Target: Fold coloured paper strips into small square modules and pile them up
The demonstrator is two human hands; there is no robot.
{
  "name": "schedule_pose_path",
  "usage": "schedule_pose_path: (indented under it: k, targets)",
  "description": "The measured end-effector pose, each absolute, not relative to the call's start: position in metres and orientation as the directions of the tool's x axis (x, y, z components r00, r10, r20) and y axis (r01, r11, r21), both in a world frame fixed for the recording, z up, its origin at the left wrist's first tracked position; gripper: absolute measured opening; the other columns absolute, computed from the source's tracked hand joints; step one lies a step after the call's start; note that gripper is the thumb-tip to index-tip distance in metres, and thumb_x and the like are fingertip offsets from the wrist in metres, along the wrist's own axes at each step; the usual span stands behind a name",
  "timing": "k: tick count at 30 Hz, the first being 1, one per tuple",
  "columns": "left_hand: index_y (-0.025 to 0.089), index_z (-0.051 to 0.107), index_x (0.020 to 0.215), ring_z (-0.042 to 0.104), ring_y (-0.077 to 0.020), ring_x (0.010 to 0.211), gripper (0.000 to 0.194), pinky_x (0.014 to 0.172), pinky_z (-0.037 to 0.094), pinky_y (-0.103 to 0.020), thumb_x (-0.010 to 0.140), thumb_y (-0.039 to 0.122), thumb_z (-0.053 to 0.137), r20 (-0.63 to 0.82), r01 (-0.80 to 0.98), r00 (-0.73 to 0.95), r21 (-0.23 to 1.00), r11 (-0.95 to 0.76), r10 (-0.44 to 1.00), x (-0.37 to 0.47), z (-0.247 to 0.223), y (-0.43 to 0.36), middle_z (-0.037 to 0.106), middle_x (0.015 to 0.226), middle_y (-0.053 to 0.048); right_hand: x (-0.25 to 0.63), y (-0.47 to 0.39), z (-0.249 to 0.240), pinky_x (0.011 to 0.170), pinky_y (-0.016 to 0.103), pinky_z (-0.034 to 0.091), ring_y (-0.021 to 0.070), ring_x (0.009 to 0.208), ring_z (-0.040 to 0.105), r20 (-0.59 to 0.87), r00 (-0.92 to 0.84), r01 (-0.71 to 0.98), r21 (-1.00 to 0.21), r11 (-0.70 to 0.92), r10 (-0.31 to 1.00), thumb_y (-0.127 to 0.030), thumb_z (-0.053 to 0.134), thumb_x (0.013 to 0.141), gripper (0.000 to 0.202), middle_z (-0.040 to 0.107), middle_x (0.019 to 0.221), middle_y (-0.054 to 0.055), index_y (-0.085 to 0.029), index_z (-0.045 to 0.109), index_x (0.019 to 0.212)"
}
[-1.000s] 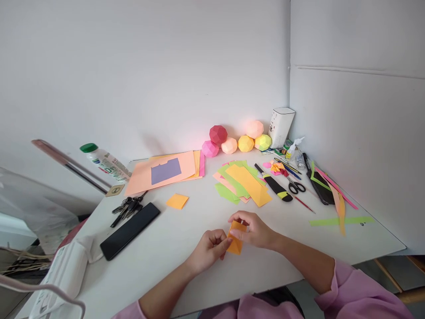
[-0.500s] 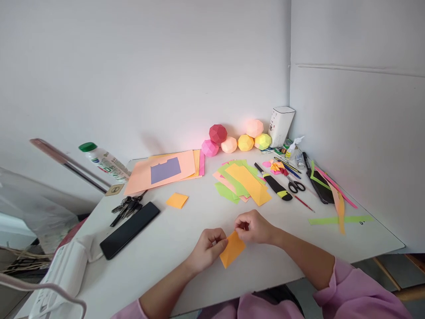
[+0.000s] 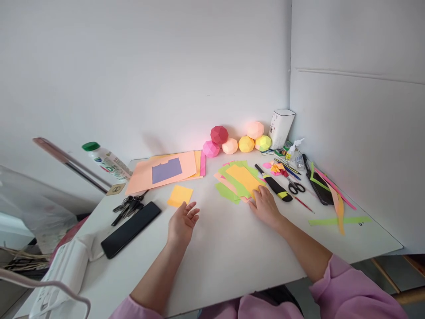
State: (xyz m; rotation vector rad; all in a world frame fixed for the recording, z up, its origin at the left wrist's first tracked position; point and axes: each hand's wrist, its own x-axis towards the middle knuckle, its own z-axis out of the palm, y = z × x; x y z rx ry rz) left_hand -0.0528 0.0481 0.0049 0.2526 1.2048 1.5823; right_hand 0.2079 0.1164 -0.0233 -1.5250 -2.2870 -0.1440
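touching the near end of an orange strip [image 3: 242, 175] with the fingertips of the right hand [image 3: 266, 208], reaching low over the right side of a loose paper pile [image 3: 228, 193]; impossible to tell whether pinching the strip or merely resting on it. stretched forward on the other side with the left hand [image 3: 182, 225], palm partly turned up, fingers curled and loosely spread, at the near edge of an orange square [image 3: 181, 195]; too close to say whether touching it or just short of it. lying flat, in the square's case, on a white table [image 3: 212, 270], well apart from the pile. heaped beneath the strip in green and pale pink. set just right of the pile: a cutter [image 3: 278, 188], then a pair of scissors [image 3: 296, 188]. scattered beyond: paper scraps [image 3: 277, 168] and a glue bottle [image 3: 291, 151]. stacked in two groups of three against the back wall: faceted paper balls [image 3: 219, 134], near a white box [image 3: 281, 127]. laid left of the balls: large peach sheets [image 3: 141, 177] with a purple patch [image 3: 167, 171] on top. placed farther left: a black phone [image 3: 131, 229], keys [image 3: 131, 205] and a green-capped bottle [image 3: 108, 160]. dressed in pinkish-purple sleeves [image 3: 348, 288].
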Motion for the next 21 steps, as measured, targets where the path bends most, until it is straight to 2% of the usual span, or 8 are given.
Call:
schedule_pose_path:
  k: [2,4,7,11,17,21]
  targets:
    - [0.015,0.051,0.076,0.062,-0.0116,0.065,0.006,0.054,0.047,-0.021,0.078,0.021,0.052,-0.504,-0.659,-0.328,0.728,0.188,0.799,-0.054,0.0,0.053,0.061,0.082,-0.005,0.209,0.118,-0.027,0.081,0.038,0.041,0.0295,0.103,0.046,0.331,-0.321,0.924,-0.097,0.371,0.887,-0.028,0.051,0.079,0.023,0.052,0.103,0.016,-0.012,0.055,0.094]
    - [0.013,0.053,0.077,0.061,-0.0115,0.061,0.003,0.053,0.048,-0.022,0.075,0.015,0.054,-0.519,-0.654,-0.279,0.719,0.236,0.808,-0.049,-0.003,0.054,0.062,0.079,-0.006,0.21,0.119,-0.028,0.082,0.037,0.041,0.0288,0.103,0.046,0.302,-0.319,0.932,-0.075,0.356,0.898,-0.028,0.05,0.081,0.022,0.053,0.103,0.016,-0.012,0.054,0.096]
    - [0.012,0.057,0.085,0.058,-0.0123,0.057,0.014,0.052,0.047,-0.024,0.071,0.013,0.058,-0.474,-0.587,-0.146,0.748,0.31,0.868,-0.038,-0.006,0.047,0.062,0.073,-0.006,0.21,0.12,-0.023,0.083,0.035,0.04,0.027,0.101,0.049,0.253,-0.337,0.934,-0.03,0.355,0.907,-0.025,0.048,0.083,0.018,0.056,0.1,0.015,-0.011,0.057,0.092]
    - [0.013,0.058,0.086,0.055,-0.0114,0.055,0.015,0.053,0.046,-0.025,0.072,0.02,0.06,-0.392,-0.444,0.045,0.816,0.37,0.919,-0.027,-0.007,0.035,0.06,0.071,-0.004,0.21,0.119,-0.016,0.082,0.033,0.04,0.0255,0.099,0.05,0.21,-0.359,0.931,0.013,0.365,0.909,-0.019,0.046,0.084,0.017,0.058,0.097,0.015,-0.01,0.06,0.087]
    - [0.015,0.058,0.085,0.053,-0.0111,0.057,0.016,0.055,0.044,-0.025,0.074,0.027,0.059,-0.354,-0.334,0.086,0.871,0.361,0.931,-0.025,-0.005,0.031,0.059,0.071,-0.003,0.209,0.119,-0.015,0.075,0.029,0.04,0.0218,0.087,0.054,0.189,-0.379,0.924,0.024,0.382,0.906,-0.012,0.044,0.083,0.021,0.061,0.083,0.013,-0.011,0.062,0.074]
    - [0.015,0.058,0.084,0.053,-0.0112,0.057,0.016,0.056,0.043,-0.026,0.074,0.027,0.059,-0.354,-0.315,0.088,0.877,0.363,0.931,-0.024,-0.003,0.031,0.059,0.071,-0.002,0.209,0.12,-0.013,0.063,0.026,0.038,0.0184,0.075,0.056,0.196,-0.367,0.929,0.02,0.371,0.909,-0.008,0.045,0.08,0.023,0.061,0.071,0.01,-0.012,0.061,0.064]
